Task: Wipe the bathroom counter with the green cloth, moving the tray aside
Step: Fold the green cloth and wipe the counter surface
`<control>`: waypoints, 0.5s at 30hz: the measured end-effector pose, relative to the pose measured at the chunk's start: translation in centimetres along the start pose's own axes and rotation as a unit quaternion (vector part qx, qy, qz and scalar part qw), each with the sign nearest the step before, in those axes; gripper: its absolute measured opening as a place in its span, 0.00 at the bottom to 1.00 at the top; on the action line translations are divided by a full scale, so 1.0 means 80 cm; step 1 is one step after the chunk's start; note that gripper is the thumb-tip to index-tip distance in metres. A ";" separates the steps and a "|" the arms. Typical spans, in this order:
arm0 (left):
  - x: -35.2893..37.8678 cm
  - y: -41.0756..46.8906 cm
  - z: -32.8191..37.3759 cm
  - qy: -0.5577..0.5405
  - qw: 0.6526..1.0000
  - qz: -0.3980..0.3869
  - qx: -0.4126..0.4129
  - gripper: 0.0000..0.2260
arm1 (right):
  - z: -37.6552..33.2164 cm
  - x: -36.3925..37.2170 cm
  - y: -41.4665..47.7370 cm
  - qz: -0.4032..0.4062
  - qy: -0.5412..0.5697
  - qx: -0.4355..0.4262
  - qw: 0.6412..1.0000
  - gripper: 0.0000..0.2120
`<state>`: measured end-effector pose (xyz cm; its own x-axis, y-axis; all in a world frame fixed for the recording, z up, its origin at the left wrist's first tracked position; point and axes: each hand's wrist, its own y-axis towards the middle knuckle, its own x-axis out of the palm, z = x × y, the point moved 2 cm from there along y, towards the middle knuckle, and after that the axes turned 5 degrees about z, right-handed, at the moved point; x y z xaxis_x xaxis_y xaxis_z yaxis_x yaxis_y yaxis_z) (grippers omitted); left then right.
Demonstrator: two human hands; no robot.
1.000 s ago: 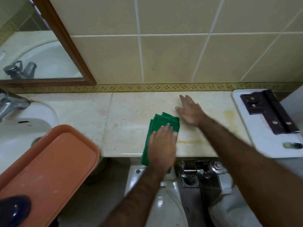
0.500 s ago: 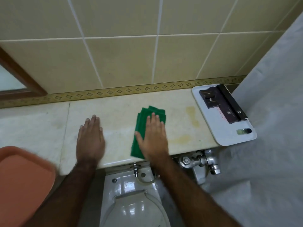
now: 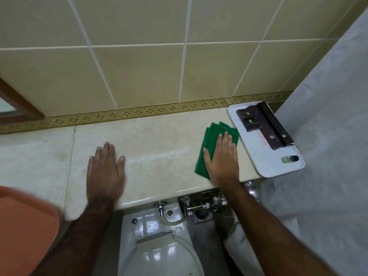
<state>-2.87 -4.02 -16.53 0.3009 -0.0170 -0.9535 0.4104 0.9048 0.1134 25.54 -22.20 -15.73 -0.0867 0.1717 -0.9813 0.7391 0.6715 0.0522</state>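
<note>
My right hand [image 3: 221, 158] lies flat, fingers together, pressing the folded green cloth [image 3: 212, 134] onto the beige marble counter [image 3: 159, 148]. The cloth's far right corner touches or nearly touches the white tray [image 3: 272, 162] at the counter's right end. That tray carries black boxes [image 3: 249, 120] and a small bottle [image 3: 289, 158], and its near corner overhangs the counter edge. My left hand [image 3: 105, 172] rests open and flat on the bare counter, well left of the cloth.
An orange tray [image 3: 23, 226] fills the lower left corner, blurred. Below the counter edge are a white toilet [image 3: 159, 246] and chrome valves [image 3: 199, 204]. A pale sheet [image 3: 328, 176] hangs along the right side. A wooden mirror frame [image 3: 18, 104] shows at left.
One second ago my left hand pressed the cloth; my right hand took it over and has slid it right, up to the white tray. My left hand now rests flat on the counter.
</note>
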 end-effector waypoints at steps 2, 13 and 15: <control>-0.001 0.001 0.000 0.006 1.000 -0.003 -0.002 0.29 | 0.008 0.001 -0.026 0.005 -0.007 0.012 1.000 0.38; 0.002 -0.001 -0.001 0.002 1.000 -0.002 0.001 0.32 | -0.016 0.006 0.011 -0.008 -0.037 -0.011 0.999 0.39; -0.001 -0.001 0.002 0.004 1.000 0.001 0.008 0.32 | -0.004 0.003 -0.018 -0.005 -0.034 -0.035 0.999 0.39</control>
<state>-2.82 -4.13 -16.39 0.2942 -0.0113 -0.9557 0.4230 0.8982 0.1197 24.22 -22.89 -15.98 -0.0454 0.1170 -0.9921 0.6900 0.7219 0.0535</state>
